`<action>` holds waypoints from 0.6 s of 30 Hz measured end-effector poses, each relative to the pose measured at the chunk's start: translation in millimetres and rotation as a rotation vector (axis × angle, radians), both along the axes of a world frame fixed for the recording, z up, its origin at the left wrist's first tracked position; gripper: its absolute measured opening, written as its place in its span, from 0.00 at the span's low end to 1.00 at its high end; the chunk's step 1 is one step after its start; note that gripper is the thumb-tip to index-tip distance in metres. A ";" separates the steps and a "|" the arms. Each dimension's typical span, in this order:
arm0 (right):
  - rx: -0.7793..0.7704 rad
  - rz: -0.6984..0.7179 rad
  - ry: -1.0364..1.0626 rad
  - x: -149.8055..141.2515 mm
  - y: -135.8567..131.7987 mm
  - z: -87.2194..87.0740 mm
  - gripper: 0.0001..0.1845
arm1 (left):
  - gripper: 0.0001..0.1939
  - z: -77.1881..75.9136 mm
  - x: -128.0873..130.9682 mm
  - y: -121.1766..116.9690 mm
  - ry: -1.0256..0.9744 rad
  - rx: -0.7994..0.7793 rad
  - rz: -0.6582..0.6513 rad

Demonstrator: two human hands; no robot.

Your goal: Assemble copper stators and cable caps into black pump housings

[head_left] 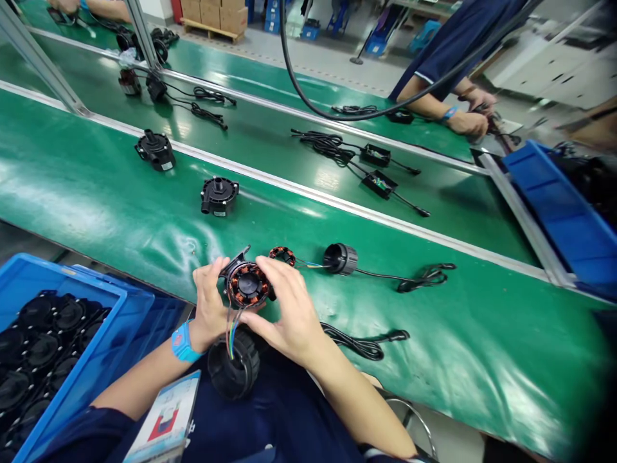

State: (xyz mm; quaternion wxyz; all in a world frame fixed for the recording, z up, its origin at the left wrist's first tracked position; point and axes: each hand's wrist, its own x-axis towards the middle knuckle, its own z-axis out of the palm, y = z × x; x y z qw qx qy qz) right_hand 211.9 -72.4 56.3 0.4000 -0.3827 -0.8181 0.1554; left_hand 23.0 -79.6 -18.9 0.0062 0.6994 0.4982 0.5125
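Note:
Between my left hand (208, 302) and my right hand (289, 312) is a black pump housing (234, 265) with a ring-shaped copper-wound stator (249, 285) seated in its open face. My left fingers wrap its left side; my right thumb and fingers close on the right side. Coloured wires (232, 334) run from the stator down into a black ribbed cap (234, 368), which hangs in front of my body. Just beyond my right hand, a second stator (282, 256) lies on the green bench, wired to another ribbed cap (340, 258) with a black cable (427, 277).
Two assembled pumps (219, 196) (155, 150) stand toward the back of the bench (482, 334). A blue crate (120, 302) of black housings is at left. Cabled boxes (380, 183) lie on the conveyor behind a metal rail (308, 195). Across it, a co-worker's hands (470, 119) handle parts.

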 end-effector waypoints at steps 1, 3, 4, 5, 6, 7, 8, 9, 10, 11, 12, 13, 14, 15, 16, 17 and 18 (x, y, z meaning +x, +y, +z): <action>-0.008 0.018 -0.020 -1.5 3.3 -1.9 0.37 | 0.56 0.3 -0.5 0.9 0.000 0.006 -0.013; -0.006 -0.029 -0.011 -3.6 8.1 -4.8 0.33 | 0.57 0.7 -1.8 2.8 0.002 0.016 -0.027; 0.001 -0.068 -0.005 -3.8 9.8 -5.3 0.33 | 0.58 0.8 -2.8 3.6 0.008 0.017 -0.032; 0.010 -0.092 -0.006 -3.2 11.3 -5.3 0.34 | 0.59 0.9 -4.0 4.4 0.019 0.012 -0.040; 0.018 -0.093 -0.019 -2.1 12.7 -4.8 0.34 | 0.60 1.0 -5.4 5.0 0.035 0.003 -0.047; 0.028 -0.073 -0.043 -0.6 14.0 -4.1 0.35 | 0.60 1.3 -6.8 5.5 0.052 -0.005 -0.053; 0.038 -0.044 -0.082 0.9 15.2 -3.6 0.34 | 0.59 1.7 -7.9 6.0 0.066 -0.013 -0.056; 0.052 -0.016 -0.133 2.0 16.0 -3.6 0.34 | 0.59 2.5 -8.5 6.5 0.074 -0.022 -0.056; 0.069 0.001 -0.187 2.7 16.4 -4.3 0.35 | 0.59 3.6 -8.5 7.2 0.075 -0.032 -0.054; 0.087 0.005 -0.239 2.9 15.9 -5.8 0.38 | 0.59 5.3 -7.9 7.9 0.069 -0.048 -0.050; 0.100 0.002 -0.286 3.1 14.5 -7.8 0.41 | 0.60 7.5 -6.7 8.8 0.060 -0.069 -0.046; 0.110 -0.002 -0.317 3.5 11.9 -9.9 0.43 | 0.60 10.2 -5.3 9.7 0.051 -0.092 -0.043; 0.118 -0.007 -0.316 4.6 7.9 -11.9 0.45 | 0.60 13.3 -4.0 10.4 0.045 -0.110 -0.041; 0.118 -0.019 -0.273 6.7 2.6 -13.4 0.43 | 0.59 16.8 -3.4 10.9 0.045 -0.114 -0.041; 0.101 -0.033 -0.190 9.9 -4.0 -14.3 0.39 | 0.58 20.5 -3.8 11.1 0.046 -0.093 -0.036; 0.053 -0.036 -0.070 13.9 -11.5 -14.7 0.33 | 0.57 24.1 -5.5 11.0 0.045 -0.053 -0.017; -0.042 -0.009 0.073 18.2 -19.7 -14.6 0.26 | 0.57 27.5 -8.7 10.6 0.040 -0.015 0.023</action>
